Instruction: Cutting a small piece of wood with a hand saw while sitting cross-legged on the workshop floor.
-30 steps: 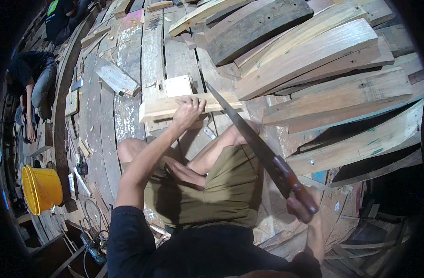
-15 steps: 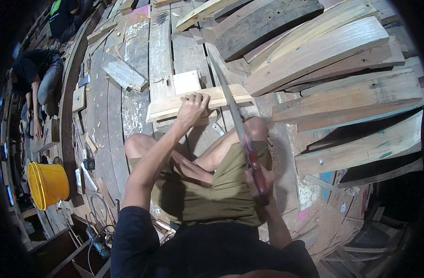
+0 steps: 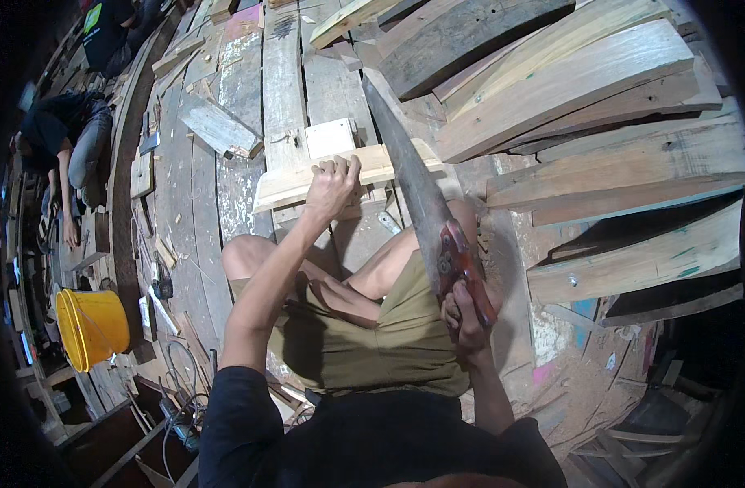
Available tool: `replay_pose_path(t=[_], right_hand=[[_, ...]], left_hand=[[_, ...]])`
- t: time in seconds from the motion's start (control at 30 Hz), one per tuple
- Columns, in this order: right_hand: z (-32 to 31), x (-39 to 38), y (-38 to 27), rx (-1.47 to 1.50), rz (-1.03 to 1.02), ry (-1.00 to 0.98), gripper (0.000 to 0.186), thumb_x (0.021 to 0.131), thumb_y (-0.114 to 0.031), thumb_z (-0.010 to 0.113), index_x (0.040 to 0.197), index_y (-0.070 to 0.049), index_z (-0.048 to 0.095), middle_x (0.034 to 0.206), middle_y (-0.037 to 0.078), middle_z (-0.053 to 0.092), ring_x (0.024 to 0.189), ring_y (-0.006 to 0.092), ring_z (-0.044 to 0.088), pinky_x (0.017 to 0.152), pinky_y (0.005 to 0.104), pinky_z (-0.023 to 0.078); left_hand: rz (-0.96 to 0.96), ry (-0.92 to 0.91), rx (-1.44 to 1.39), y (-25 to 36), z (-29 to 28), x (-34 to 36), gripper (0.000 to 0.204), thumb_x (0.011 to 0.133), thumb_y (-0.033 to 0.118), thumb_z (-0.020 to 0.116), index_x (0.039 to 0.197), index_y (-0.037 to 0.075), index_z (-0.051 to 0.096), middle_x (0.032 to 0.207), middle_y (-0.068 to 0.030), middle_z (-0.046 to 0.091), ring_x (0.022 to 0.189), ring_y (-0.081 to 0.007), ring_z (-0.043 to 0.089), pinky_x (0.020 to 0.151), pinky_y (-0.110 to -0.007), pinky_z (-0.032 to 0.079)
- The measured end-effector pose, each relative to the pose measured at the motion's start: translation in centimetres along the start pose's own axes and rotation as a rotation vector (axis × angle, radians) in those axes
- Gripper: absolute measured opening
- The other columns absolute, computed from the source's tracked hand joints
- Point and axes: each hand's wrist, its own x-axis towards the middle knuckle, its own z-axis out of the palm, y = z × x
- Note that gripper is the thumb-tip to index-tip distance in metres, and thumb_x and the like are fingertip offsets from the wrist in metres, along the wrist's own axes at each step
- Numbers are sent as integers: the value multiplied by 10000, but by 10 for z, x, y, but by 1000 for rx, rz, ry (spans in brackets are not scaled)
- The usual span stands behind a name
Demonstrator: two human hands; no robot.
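Note:
My left hand [image 3: 333, 187] is closed over the near edge of a pale wooden board [image 3: 287, 185], which lies crosswise in front of my crossed legs. In my right hand [image 3: 468, 319] is a handsaw [image 3: 417, 179], gripped by its red handle near my right knee. Its long grey blade points up and away from me, tilted so that its broad side shows. The blade passes over the right part of the board; whether it touches the wood I cannot tell. Beyond the board sits a small pale wooden block [image 3: 330, 138].
Thick curved timbers [image 3: 568, 89] are stacked along the right. A yellow bucket [image 3: 93, 328] stands at the left, near a corded power tool [image 3: 180, 423]. Another person [image 3: 71, 138] bends over wood at the far left. Offcuts [image 3: 220, 126] and sawdust lie on the plank floor.
The saw has turned from nearly edge-on to showing its broad side, and its handle has tipped with my right hand. My left hand stays on the board, which has shifted only slightly.

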Motion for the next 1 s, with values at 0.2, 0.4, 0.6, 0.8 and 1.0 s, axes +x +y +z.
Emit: replay_pose_path(t=[0.2, 0.4, 0.6, 0.8, 1.0], right_hand=[[-3, -42, -3, -292, -60, -35, 222, 935, -203, 620, 837, -7, 584, 603, -9, 548, 562, 53, 530, 494, 249, 421], [-11, -74, 45, -17, -17, 111, 220, 906, -195, 657, 793, -15, 601, 625, 6, 597, 534, 80, 565, 482, 251, 435], [-16, -70, 39, -405, -357, 14, 217, 868, -173, 691, 771, -2, 599, 576, 48, 564, 484, 176, 566, 482, 299, 446], [-32, -76, 30, -836, -774, -111, 267, 883, -63, 653, 1129, -153, 603, 1000, 164, 544, 714, 230, 586, 512, 304, 445], [-46, -90, 25, 302, -36, -194, 315, 1006, -158, 487, 1206, 86, 485, 869, 185, 674, 655, 166, 659, 542, 228, 544]], left_hand=[[29, 39, 12, -7, 2, -4, 515, 812, 160, 617, 1304, 38, 529, 1041, -152, 647, 866, -269, 645, 762, -448, 543], [21, 34, -29, -9, -3, -5, 608, 773, 109, 634, 1364, 42, 505, 1088, -172, 632, 883, -280, 626, 740, -430, 520], [2, 36, -105, -7, -2, -8, 631, 771, 92, 622, 1389, 57, 498, 1180, -156, 599, 935, -278, 587, 799, -418, 496], [-2, 38, -79, -10, 1, -8, 619, 767, 103, 631, 1376, 86, 518, 1174, -142, 603, 904, -270, 590, 786, -394, 497], [-35, 22, -227, -10, -17, 6, 537, 765, 90, 641, 1296, 84, 564, 1093, -127, 635, 896, -290, 626, 730, -400, 523]])
